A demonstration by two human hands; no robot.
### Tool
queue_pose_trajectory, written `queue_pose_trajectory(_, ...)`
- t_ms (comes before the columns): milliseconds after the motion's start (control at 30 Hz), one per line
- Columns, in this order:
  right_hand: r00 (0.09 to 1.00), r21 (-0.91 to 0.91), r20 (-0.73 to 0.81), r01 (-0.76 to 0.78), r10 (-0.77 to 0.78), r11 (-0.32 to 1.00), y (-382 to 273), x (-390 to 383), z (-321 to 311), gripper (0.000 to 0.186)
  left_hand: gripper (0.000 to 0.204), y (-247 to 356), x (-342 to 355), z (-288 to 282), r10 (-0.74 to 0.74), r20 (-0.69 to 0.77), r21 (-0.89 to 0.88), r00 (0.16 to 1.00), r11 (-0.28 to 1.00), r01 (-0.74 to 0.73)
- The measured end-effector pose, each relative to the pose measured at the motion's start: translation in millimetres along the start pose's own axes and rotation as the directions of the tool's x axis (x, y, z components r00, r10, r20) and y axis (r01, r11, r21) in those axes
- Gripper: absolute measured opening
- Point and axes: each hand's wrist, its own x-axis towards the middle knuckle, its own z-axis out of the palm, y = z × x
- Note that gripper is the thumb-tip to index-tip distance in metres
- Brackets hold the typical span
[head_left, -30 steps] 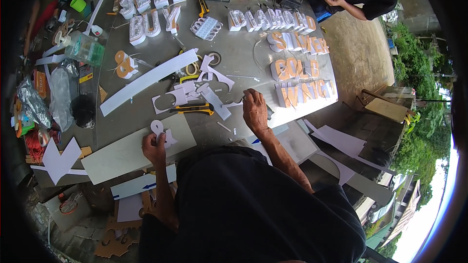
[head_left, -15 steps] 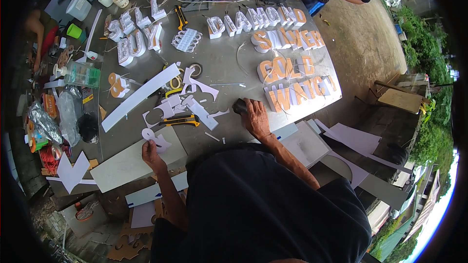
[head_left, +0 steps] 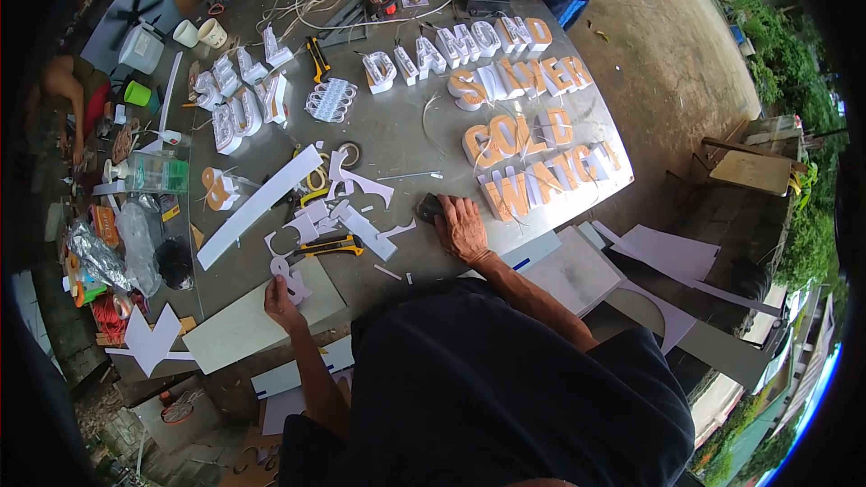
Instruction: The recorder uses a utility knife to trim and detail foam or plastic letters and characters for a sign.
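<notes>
Cutout (head_left: 297, 287), thin and pale, left of and below the frame's centre: ringed upper end, curvy, notched lower part, gripped at its left edge. Block (head_left: 428, 208), dark, small, mid-frame, its right side covered

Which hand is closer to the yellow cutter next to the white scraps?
Left. The left hand, holding a white cutout, is just below and left of the yellow cutter in the picture. The right hand is farther off to its right, touching a dark object.
</notes>
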Motion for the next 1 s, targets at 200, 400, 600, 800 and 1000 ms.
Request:
queue_pose_trajectory(200,1.000,0.001,0.005,0.016,-0.016,1.000,-2,0,-4,0.054,0.028,-8,3,-1,0.091,-0.022,0.021,0.996,0.996,-0.090)
queue_pose_trajectory(400,0.999,0.007,-0.026,0.020,-0.020,1.000,-7,-3,-6,0.053,0.027,-16,3,-5,0.083,-0.016,0.051,0.996,0.995,-0.082)
queue_pose_trajectory(600,1.000,-0.001,-0.023,0.014,-0.014,1.000,-5,-1,-4,0.052,0.027,-14,2,6,0.124,-0.105,-0.047,0.987,0.990,-0.129)
queue_pose_trajectory(800,1.000,0.037,0.012,0.001,-0.002,0.999,-7,-2,-8,0.055,0.025,-15,-2,3,0.074,-0.079,-0.086,0.994,0.993,-0.081)
queue_pose_trajectory(1000,1.000,0.020,-0.004,-0.007,0.008,1.000,-10,-4,-7,0.056,0.024,-3,-8,6,0.081,-0.071,-0.077,0.994,0.993,-0.087)
